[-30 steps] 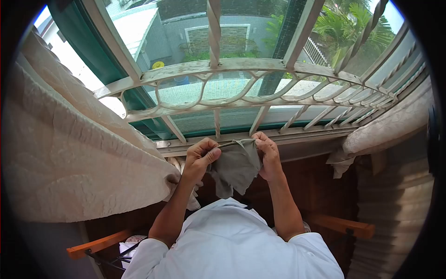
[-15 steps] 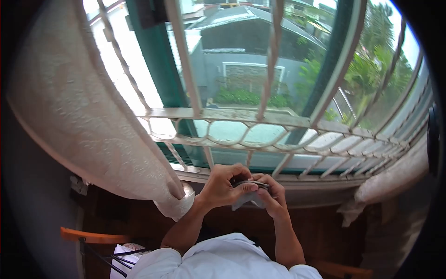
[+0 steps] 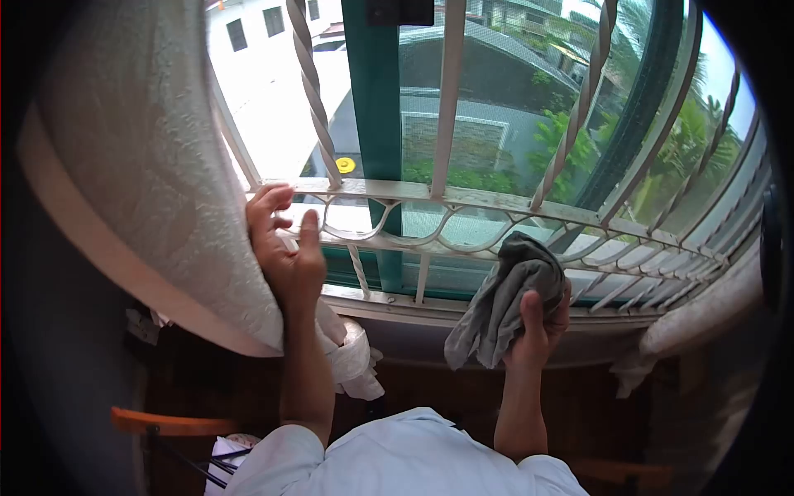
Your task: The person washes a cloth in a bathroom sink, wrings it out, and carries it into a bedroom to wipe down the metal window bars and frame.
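Note:
A crumpled grey cloth (image 3: 513, 293) is held up in my right hand (image 3: 539, 331), with the thumb pressed across its near side. It hangs in front of the lower part of the white metal window grille (image 3: 430, 192). My left hand (image 3: 288, 248) is raised at the inner edge of the pale patterned curtain (image 3: 157, 165). Its thumb and fingers are apart, slightly curled, and hold nothing. The back of this hand appears to lie against the curtain, close to the grille's left end.
Behind the grille stands a green window frame (image 3: 372, 107) with glass. A second curtain (image 3: 695, 318) is gathered at the right. The window sill (image 3: 397, 302) runs below the grille. At lower left is an orange-edged piece of furniture (image 3: 169, 423) beside a white bag (image 3: 223, 463).
Both hands were together on the cloth at the centre. My left hand has let go and moved left to the curtain; my right hand has moved right with the cloth. The view has shifted left.

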The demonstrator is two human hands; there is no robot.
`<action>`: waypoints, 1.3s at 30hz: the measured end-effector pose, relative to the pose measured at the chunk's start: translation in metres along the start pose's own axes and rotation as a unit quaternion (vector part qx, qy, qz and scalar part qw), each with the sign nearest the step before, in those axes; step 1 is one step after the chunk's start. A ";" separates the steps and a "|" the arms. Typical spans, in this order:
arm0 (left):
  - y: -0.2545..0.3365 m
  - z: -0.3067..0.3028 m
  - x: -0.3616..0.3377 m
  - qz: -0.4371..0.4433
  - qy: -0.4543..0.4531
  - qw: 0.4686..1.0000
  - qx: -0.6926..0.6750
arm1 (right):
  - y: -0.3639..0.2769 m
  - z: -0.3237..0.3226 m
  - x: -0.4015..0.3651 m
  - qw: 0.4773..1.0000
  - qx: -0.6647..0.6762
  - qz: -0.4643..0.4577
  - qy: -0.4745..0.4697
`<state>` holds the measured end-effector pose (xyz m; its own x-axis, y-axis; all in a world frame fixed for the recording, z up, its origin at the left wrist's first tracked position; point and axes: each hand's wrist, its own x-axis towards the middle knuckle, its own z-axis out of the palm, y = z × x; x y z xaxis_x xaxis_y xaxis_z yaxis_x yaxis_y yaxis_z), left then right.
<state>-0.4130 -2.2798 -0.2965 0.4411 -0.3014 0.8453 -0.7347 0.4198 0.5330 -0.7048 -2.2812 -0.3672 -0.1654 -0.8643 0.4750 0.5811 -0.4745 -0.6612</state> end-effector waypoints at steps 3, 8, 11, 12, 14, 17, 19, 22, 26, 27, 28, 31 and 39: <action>-0.025 -0.021 -0.007 -0.056 -0.022 0.997 -0.043 | 0.005 0.013 -0.005 0.960 -0.235 -0.155 -0.010; -0.012 0.003 -0.029 -0.038 -0.165 0.975 -0.146 | 0.026 0.074 -0.014 0.820 -0.487 -0.287 -0.090; -0.013 0.007 -0.037 -0.014 -0.221 0.964 -0.150 | 0.050 0.099 -0.011 0.756 -0.579 -0.275 -0.132; -0.011 0.005 -0.036 -0.009 -0.249 0.958 -0.140 | 0.059 0.106 -0.010 0.723 -0.634 -0.241 -0.130; -0.023 0.008 -0.038 0.019 -0.262 0.957 -0.119 | 0.089 0.106 -0.002 0.708 -0.649 -0.253 -0.119; -0.036 0.013 -0.042 0.091 -0.292 0.950 -0.068 | 0.104 0.121 -0.008 0.685 -0.665 -0.279 -0.106; -0.034 0.011 -0.041 0.103 -0.309 0.944 -0.057 | 0.101 0.110 -0.007 0.673 -0.677 -0.268 -0.128; -0.037 0.010 -0.039 0.094 -0.330 0.937 -0.065 | 0.092 0.107 -0.001 0.664 -0.692 -0.253 -0.128; -0.036 0.012 -0.037 0.089 -0.336 0.935 -0.070 | 0.112 0.112 -0.012 0.715 -0.648 -0.242 -0.097; -0.037 0.012 -0.036 0.092 -0.335 0.935 -0.064 | 0.113 0.108 -0.016 0.753 -0.600 -0.252 -0.096; -0.038 0.013 -0.036 0.095 -0.337 0.935 -0.060 | 0.105 0.099 -0.025 0.768 -0.581 -0.244 -0.111; -0.043 0.014 -0.036 0.110 -0.340 0.932 -0.067 | 0.092 0.074 -0.032 0.738 -0.616 -0.276 -0.014; -0.037 0.014 -0.035 0.124 -0.345 0.930 -0.035 | 0.121 0.098 -0.023 0.721 -0.633 -0.272 0.068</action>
<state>-0.4086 -2.2968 -0.3459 -0.1915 -0.6554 0.7306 -0.7242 0.5967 0.3455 -0.5525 -2.3024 -0.4018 -0.2215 -0.4599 0.8599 -0.7792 -0.4467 -0.4397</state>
